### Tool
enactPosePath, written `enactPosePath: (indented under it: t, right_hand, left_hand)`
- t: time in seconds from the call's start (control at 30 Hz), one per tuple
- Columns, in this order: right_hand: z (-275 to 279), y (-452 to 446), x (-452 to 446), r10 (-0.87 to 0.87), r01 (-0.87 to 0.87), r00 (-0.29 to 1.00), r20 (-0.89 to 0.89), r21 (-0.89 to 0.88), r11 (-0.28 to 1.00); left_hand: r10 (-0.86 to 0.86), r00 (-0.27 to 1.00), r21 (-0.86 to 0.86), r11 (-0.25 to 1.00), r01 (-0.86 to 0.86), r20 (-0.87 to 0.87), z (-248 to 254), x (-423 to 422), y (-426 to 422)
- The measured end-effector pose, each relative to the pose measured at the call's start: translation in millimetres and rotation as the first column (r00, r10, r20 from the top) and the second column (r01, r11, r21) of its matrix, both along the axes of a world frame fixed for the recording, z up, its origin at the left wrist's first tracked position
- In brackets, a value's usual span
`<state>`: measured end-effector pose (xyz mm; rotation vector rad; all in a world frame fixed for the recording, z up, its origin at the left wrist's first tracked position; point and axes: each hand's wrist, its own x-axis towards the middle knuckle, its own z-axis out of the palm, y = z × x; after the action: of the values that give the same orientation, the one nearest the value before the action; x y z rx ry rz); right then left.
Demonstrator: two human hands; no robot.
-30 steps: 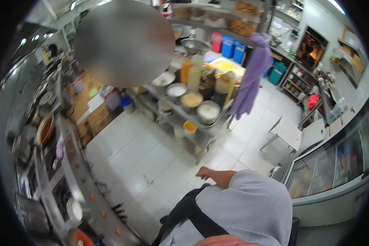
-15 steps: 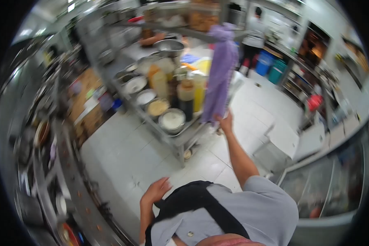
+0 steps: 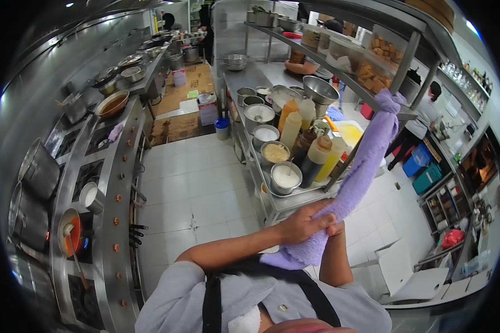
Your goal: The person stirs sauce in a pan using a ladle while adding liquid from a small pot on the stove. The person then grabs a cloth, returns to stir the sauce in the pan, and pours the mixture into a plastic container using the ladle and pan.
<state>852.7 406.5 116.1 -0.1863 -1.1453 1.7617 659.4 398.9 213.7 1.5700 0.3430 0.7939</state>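
A purple towel (image 3: pixel 358 180) is knotted at its top to the shelf rack and slants down toward my chest, its loose end in front of my apron. My left hand (image 3: pixel 303 223) is closed around its lower part, thumb across the cloth. Just beside it, my right hand (image 3: pixel 334 228) is also closed on the towel, partly hidden by the cloth and my left hand. Beyond my hands, a bowl of white cream (image 3: pixel 286 176) and a capped squeeze bottle of dark sauce (image 3: pixel 315 158) stand at the near corner of the steel counter.
Along the left runs a steel stove (image 3: pixel 108 222) carrying a pan of orange sauce (image 3: pixel 72 233) with a ladle. A blue bucket (image 3: pixel 221 127) stands on the tiled floor. White chair (image 3: pixel 394 272) is at right. Another person (image 3: pixel 419 119) stands at the back right.
My left hand has risen from low in front of me and taken hold of the towel. The towel's lower end is now pulled toward my body. My view has swung left.
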Motion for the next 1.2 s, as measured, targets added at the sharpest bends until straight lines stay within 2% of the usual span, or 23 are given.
enactPosePath:
  t: [0.07, 0.17, 0.2, 0.27, 0.33, 0.37, 0.4, 0.43, 0.47, 0.5, 0.53, 0.57, 0.7, 0.73, 0.8, 0.83, 0.9, 0.97, 1.03, 1.07, 1.1, 1.17, 1.2]
  right_hand:
    - [-10, 11, 4, 0.071, -0.069, 0.996, -0.046, 0.034, 0.997]
    - [-34, 13, 5, 0.041, 0.003, 0.981, 0.189, -0.227, 0.974]
    - [-52, 19, 12, -0.054, 0.108, 0.986, 0.160, -0.351, 0.930]
    - [-103, 31, 29, -0.261, 0.304, 0.952, 0.159, -0.591, 0.747]
    - [-131, 33, 57, -0.457, 0.741, 0.665, 0.590, -0.447, 0.501]
    - [-183, 35, 95, -0.342, 0.795, 0.509, 0.790, -0.280, 0.538]
    - [-248, 32, 129, -0.229, 0.795, 0.297, 0.927, -0.107, 0.596]
    - [-292, 16, 143, -0.052, 0.828, 0.318, 0.947, -0.250, 0.503]
    - [-351, -10, 171, -0.003, 0.713, 0.452, 0.892, -0.360, 0.602]
    - [-354, -40, 163, 0.150, 0.658, 0.499, 0.853, -0.486, 0.575]
    - [-353, -50, 149, 0.274, 0.608, 0.481, 0.833, -0.542, 0.580]
    - [-362, -58, 132, 0.369, 0.559, 0.438, 0.820, -0.570, 0.602]
    - [-367, -45, 73, 0.580, 0.331, 0.211, 0.787, -0.616, 0.715]
    - [-368, -34, 58, 0.600, 0.269, 0.163, 0.784, -0.620, 0.737]
    - [-370, -11, 31, 0.616, 0.182, 0.105, 0.781, -0.624, 0.760]
    - [-373, 0, 19, 0.619, 0.157, 0.095, 0.780, -0.625, 0.764]
    - [-378, 23, -10, 0.618, 0.119, 0.098, 0.780, -0.625, 0.771]
    - [-389, 47, -37, 0.619, 0.085, 0.114, 0.777, -0.628, 0.773]
    - [-404, 79, -61, 0.624, 0.069, 0.155, 0.766, -0.638, 0.767]
    - [-409, 92, -76, 0.639, 0.076, 0.178, 0.748, -0.658, 0.749]
    - [-332, 79, -124, 0.513, 0.273, 0.170, 0.841, -0.541, 0.796]
    - [-319, 97, -166, 0.553, 0.278, 0.230, 0.801, -0.599, 0.751]
    - [-321, 99, -185, 0.562, 0.255, 0.220, 0.797, -0.603, 0.755]
  left_hand:
    - [-0.014, 0.996, -0.030, 0.999, 0.012, -0.088, -14, 5, 8]
    - [0.071, 0.996, 0.013, 0.997, -0.071, -0.060, -57, 4, 20]
    - [0.221, 0.966, 0.136, 0.970, -0.203, -0.136, -77, -1, 23]
    - [0.350, 0.895, 0.550, 0.821, -0.150, -0.277, -156, -15, 40]
    - [0.113, 0.741, 0.225, 0.973, 0.052, -0.662, -178, -55, 27]
    - [0.100, 0.627, 0.200, 0.976, 0.090, -0.772, -227, -74, 23]
    - [0.183, 0.564, 0.246, 0.968, 0.038, -0.805, -290, -100, 8]
    - [0.186, 0.468, 0.173, 0.982, -0.070, -0.864, -360, -132, -10]
    - [0.107, 0.312, 0.082, 0.993, -0.089, -0.944, -405, -167, -31]
    - [0.325, 0.328, 0.212, 0.918, -0.335, -0.887, -477, -213, -74]
    - [0.036, 0.045, 0.009, 0.874, -0.486, -0.998, -541, -258, -112]
    - [0.097, 0.009, 0.033, 0.426, -0.904, -0.995, -482, -266, -162]
    - [-0.242, 0.052, -0.063, 0.039, -0.997, -0.969, -423, -334, -308]
    - [-0.266, 0.015, -0.019, 0.012, -1.000, -0.964, -414, -338, -338]
    - [-0.187, 0.025, 0.008, -0.170, -0.985, -0.982, -397, -335, -386]
    - [-0.137, 0.048, -0.018, -0.209, -0.978, -0.989, -398, -326, -405]
    - [-0.031, 0.078, -0.067, -0.256, -0.964, -0.996, -435, -308, -439]
    - [0.044, 0.131, -0.138, -0.426, -0.894, -0.990, -467, -267, -439]
    - [0.058, 0.215, -0.216, -0.494, -0.842, -0.975, -476, -221, -403]
    - [0.127, 0.236, -0.266, -0.535, -0.802, -0.964, -484, -206, -387]
    - [0.235, 0.231, -0.327, -0.574, -0.751, -0.944, -509, -195, -380]
    - [0.494, 0.208, -0.502, -0.591, -0.631, -0.844, -550, -194, -381]
    - [0.578, 0.236, -0.605, -0.607, -0.515, -0.781, -527, -211, -374]
